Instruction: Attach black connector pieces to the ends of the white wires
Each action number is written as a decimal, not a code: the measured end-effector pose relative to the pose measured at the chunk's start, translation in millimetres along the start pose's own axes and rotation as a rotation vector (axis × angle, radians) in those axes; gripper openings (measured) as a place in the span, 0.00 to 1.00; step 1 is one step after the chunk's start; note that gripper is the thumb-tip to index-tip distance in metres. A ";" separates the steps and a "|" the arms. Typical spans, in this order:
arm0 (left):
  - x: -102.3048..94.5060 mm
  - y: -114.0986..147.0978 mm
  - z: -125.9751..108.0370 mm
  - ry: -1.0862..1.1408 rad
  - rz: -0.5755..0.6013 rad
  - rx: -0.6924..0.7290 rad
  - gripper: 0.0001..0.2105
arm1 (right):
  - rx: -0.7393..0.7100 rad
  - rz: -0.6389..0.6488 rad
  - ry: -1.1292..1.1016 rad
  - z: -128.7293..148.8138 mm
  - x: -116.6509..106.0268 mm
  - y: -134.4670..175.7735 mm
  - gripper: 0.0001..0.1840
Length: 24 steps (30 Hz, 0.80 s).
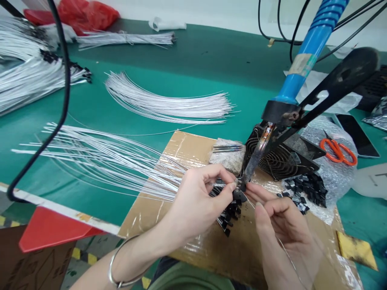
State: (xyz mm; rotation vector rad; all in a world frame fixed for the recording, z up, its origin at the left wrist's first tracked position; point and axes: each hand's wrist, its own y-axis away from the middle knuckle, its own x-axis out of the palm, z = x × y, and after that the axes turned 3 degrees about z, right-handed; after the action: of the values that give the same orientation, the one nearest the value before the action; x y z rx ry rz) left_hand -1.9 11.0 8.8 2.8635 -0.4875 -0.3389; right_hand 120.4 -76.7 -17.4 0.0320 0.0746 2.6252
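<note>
My left hand (201, 197) is closed, thumb and forefinger pinched on something too small to make out, right at the tip of a blue-handled soldering iron (260, 149). The iron slants down from the upper right, its tip between my two hands. In my closed right hand (281, 229) is a thin strand of solder wire (287, 257), which runs up between the fingers toward the tip. White wires (121, 161) fan out to the left of my left hand. Beneath and beside that hand lie wires with black ends (228, 219), partly hidden by it.
A cardboard sheet (163, 217) lies under my hands on the green table. Behind the iron stands a black fan (281, 157). To the right are loose black parts (311, 187), orange scissors (338, 151) and a yellow sponge (356, 249). A white wire bundle (169, 104) lies farther back.
</note>
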 end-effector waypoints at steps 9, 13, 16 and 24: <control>0.6 -1.2 3.0 0.017 0.018 -0.005 0.07 | 0.005 -0.018 -0.005 -0.9 0.4 -1.2 0.14; 0.8 -2.1 3.0 0.024 0.027 0.009 0.06 | 0.005 -0.014 0.005 0.0 0.9 -1.1 0.14; 0.7 -1.3 2.6 0.016 0.032 0.003 0.07 | -0.014 -0.020 0.015 1.5 1.8 -1.0 0.13; 1.4 1.0 1.0 0.015 0.012 0.023 0.07 | -0.038 -0.034 -0.006 2.3 3.2 -1.1 0.13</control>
State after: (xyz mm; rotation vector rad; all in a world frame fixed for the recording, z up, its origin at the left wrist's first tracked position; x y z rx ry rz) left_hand -1.2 9.4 7.9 2.8824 -0.5089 -0.3120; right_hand 118.2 -74.1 -15.1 0.0254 0.0227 2.5917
